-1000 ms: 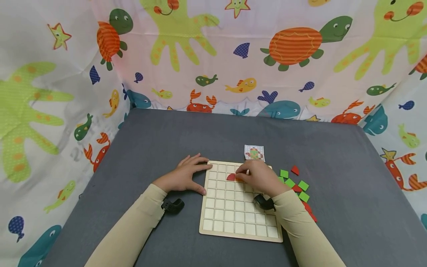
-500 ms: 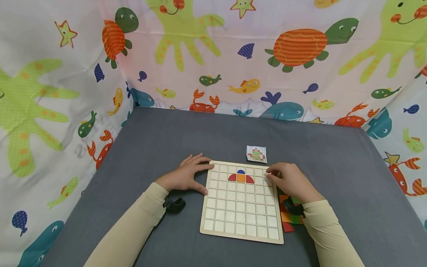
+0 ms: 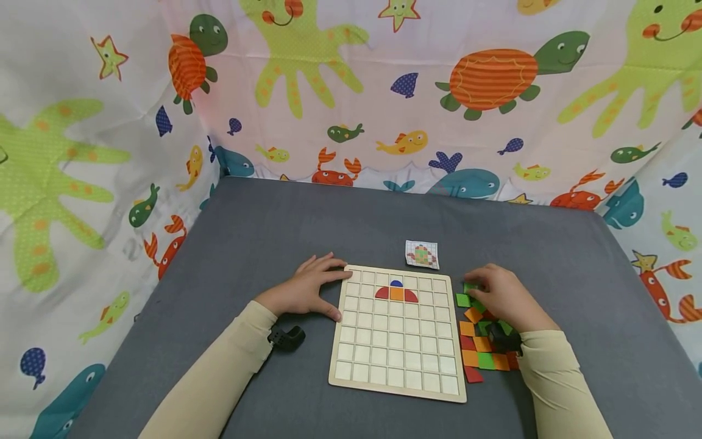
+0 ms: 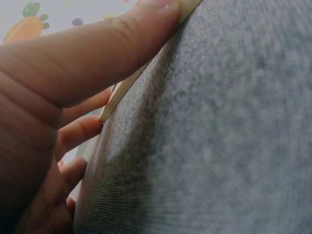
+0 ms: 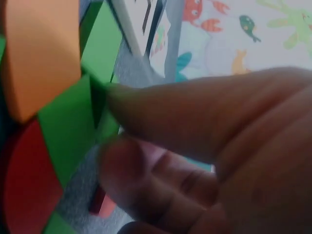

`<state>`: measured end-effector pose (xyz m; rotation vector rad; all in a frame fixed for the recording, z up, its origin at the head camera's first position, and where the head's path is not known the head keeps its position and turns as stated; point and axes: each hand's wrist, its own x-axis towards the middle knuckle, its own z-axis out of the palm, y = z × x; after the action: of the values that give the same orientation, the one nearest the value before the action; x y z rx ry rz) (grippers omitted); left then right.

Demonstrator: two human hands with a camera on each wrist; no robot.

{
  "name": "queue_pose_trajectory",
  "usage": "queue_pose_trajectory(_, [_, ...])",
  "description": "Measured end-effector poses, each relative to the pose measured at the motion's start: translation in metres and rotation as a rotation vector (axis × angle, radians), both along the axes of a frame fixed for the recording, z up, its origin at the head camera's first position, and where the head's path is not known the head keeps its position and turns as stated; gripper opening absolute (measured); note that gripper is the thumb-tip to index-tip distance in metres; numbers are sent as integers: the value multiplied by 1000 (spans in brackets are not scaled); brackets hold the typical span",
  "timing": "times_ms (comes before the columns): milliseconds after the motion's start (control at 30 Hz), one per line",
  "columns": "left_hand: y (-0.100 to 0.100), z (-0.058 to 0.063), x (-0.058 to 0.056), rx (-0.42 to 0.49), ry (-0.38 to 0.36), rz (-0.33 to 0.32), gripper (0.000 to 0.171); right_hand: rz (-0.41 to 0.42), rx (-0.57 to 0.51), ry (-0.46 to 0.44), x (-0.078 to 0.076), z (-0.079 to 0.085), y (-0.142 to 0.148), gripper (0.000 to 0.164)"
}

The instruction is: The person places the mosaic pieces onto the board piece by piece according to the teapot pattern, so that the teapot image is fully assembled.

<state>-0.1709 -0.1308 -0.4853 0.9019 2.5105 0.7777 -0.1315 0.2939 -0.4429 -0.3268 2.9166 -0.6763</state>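
A wooden grid board (image 3: 397, 390) lies flat on the table. Near its top sit a blue half-round piece (image 3: 396, 283), an orange square (image 3: 396, 294) and two red quarter-round pieces (image 3: 410, 296). My left hand (image 3: 307, 286) rests at the board's upper left, thumb and fingers spread along its edge; the left wrist view shows the thumb (image 4: 97, 53) on that edge. To the right of the board, my right hand (image 3: 501, 296) reaches into loose tiles. Its thumb and forefinger pinch a green square tile (image 3: 469, 287), partly hidden and blurred in the right wrist view.
Several orange, red and green tiles (image 3: 482, 361) lie in a loose pile along the board's right side, partly under the right wrist. A small printed picture card (image 3: 421, 254) lies beyond the board. A patterned curtain (image 3: 351, 140) surrounds the grey table (image 3: 307, 213).
My right hand has left the board's grid, moved right past its upper corner and come down at the green tiles. The blue half-round piece is now uncovered. My left hand has stayed on the board.
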Motion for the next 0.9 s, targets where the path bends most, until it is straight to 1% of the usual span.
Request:
queue_pose_trajectory(233, [0, 0, 1, 3, -4, -11, 98, 7, 7, -39, 1, -7, 8, 25])
queue_pose_trajectory(433, [-1, 3, 1, 27, -2, -16, 97, -19, -3, -57, 0, -6, 8, 22])
queue_pose_trajectory(667, [0, 4, 1, 32, -3, -14, 97, -47, -14, -35, 2, 6, 6, 11])
queue_pose_trajectory(900, [-1, 4, 1, 28, -6, -7, 96, -78, -50, -29, 7, 19, -3, 12])
